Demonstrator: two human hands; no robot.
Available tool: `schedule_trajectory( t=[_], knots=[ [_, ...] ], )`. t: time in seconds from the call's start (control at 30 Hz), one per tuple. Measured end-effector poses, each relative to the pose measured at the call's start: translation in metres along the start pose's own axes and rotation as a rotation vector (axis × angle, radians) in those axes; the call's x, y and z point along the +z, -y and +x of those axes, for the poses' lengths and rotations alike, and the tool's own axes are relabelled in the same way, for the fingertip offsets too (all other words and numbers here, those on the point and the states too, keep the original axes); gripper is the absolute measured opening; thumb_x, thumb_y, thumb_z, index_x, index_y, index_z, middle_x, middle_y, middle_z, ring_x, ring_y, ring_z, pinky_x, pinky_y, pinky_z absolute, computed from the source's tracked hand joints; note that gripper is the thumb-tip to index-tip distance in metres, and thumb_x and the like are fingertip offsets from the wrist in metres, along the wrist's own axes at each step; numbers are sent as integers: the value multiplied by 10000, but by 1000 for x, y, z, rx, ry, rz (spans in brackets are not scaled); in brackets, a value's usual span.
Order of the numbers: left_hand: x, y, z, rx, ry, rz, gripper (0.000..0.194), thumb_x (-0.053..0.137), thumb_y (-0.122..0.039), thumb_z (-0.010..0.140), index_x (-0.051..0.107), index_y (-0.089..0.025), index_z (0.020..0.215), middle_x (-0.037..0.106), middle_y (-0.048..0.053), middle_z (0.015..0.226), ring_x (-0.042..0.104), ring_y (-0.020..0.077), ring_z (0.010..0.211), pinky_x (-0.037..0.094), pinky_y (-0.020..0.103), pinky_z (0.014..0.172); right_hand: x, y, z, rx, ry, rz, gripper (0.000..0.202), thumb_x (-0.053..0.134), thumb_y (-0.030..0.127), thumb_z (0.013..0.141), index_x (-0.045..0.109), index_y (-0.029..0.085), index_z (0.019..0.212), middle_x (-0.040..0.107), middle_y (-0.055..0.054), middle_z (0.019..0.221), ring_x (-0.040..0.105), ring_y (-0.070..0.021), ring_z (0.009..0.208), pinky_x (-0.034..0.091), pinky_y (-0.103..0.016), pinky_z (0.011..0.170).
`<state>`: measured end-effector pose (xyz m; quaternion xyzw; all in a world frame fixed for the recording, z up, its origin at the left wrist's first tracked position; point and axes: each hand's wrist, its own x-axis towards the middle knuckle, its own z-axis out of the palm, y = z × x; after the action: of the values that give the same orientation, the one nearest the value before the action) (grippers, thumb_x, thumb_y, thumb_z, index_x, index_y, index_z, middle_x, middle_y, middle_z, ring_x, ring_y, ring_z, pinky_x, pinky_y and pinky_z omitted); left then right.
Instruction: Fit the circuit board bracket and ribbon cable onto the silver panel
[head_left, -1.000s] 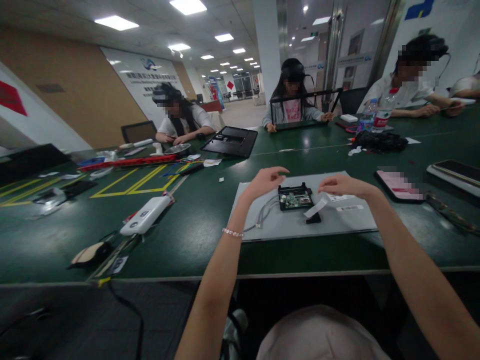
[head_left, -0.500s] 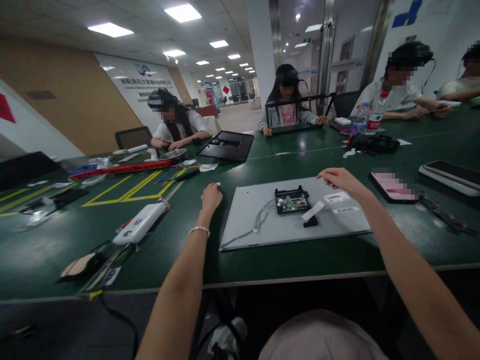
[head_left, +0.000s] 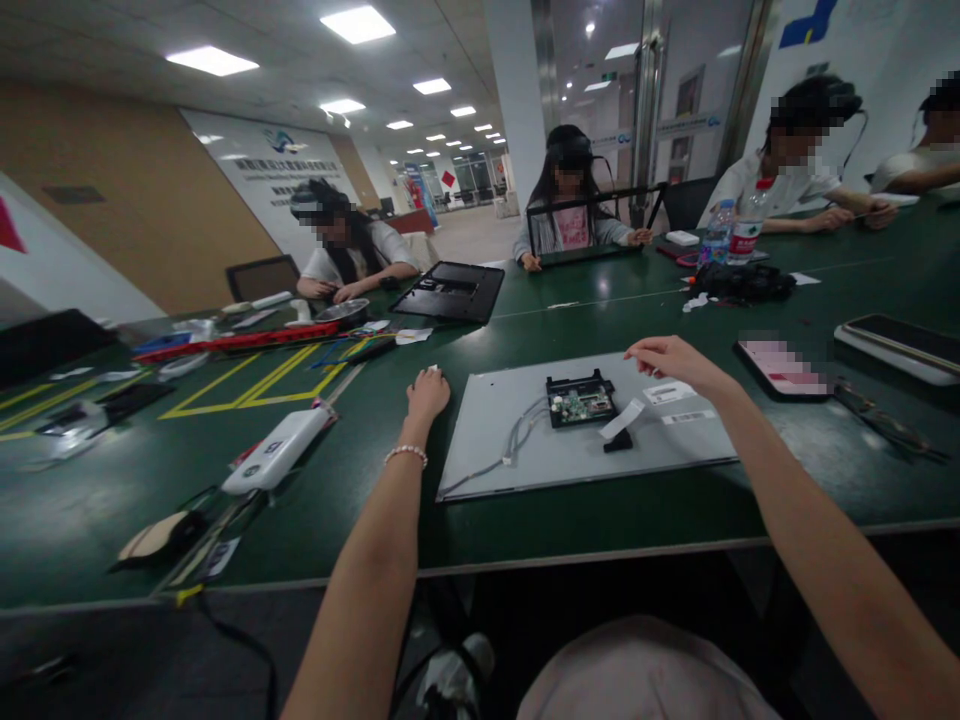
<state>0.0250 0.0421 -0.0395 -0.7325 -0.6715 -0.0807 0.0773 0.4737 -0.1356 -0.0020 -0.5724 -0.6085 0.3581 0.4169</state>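
Observation:
A grey flat display panel (head_left: 487, 440) lies face-down on the green table in front of me. On its back sit a black-framed circuit board (head_left: 581, 403), a thin grey cable (head_left: 516, 437), a small black connector piece (head_left: 619, 442) with a pale strip, and white labels (head_left: 670, 393). Left of the panel, my left hand (head_left: 429, 393) rests on the table with its fingers curled; a tiny white bit shows at the fingertips, too small to name. My right hand (head_left: 671, 361) hovers over the panel's far right edge, fingers pinched together; anything between them is hidden.
A white power strip (head_left: 279, 452) and a computer mouse (head_left: 157, 538) lie at left. A phone (head_left: 780, 366) and glasses (head_left: 889, 425) lie at right. Across the table are a black plastic shell (head_left: 450, 293), bottles (head_left: 745, 235) and several co-workers, one holding a black frame (head_left: 592, 258).
My left hand has turned over a little, with its back now more upward. My right hand stays nearly in place over the panel's edge. The view has shifted slightly.

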Motion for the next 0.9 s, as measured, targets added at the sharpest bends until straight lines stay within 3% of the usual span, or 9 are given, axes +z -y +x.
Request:
schedule_trajectory(
  t=[0.17,0.33,0.7,0.9],
  knots=[
    [-3,-3,-2,-42,-10,28,401,300,-194,928,602,-91,1170,603,202,1221,539,282,1182,436,419,970,-1,2,-2,-16,-9,7,259,572,382,838,704,191,954,633,-26,753,557,-122,669,435,-231,583],
    [-4,-5,-6,-56,-51,28,377,333,-185,912,626,-78,1123,632,211,1152,590,285,1109,459,384,934,-1,3,-2,-41,-47,2,241,576,352,828,704,188,949,638,-26,728,559,-123,647,444,-230,571],
    [-3,-7,-10,-24,-174,13,418,373,-165,889,568,-92,1251,571,193,1270,526,277,1199,432,392,987,0,3,-1,-108,-109,-38,238,541,297,826,715,178,936,627,-14,688,555,-119,611,451,-243,582],
    [-4,-7,-11,-50,-109,1,404,369,-232,913,595,-141,1235,484,185,1389,446,289,1285,407,439,1014,0,2,1,-102,-107,-61,247,550,310,826,718,178,950,643,-23,696,567,-125,609,466,-251,590]
  ],
)
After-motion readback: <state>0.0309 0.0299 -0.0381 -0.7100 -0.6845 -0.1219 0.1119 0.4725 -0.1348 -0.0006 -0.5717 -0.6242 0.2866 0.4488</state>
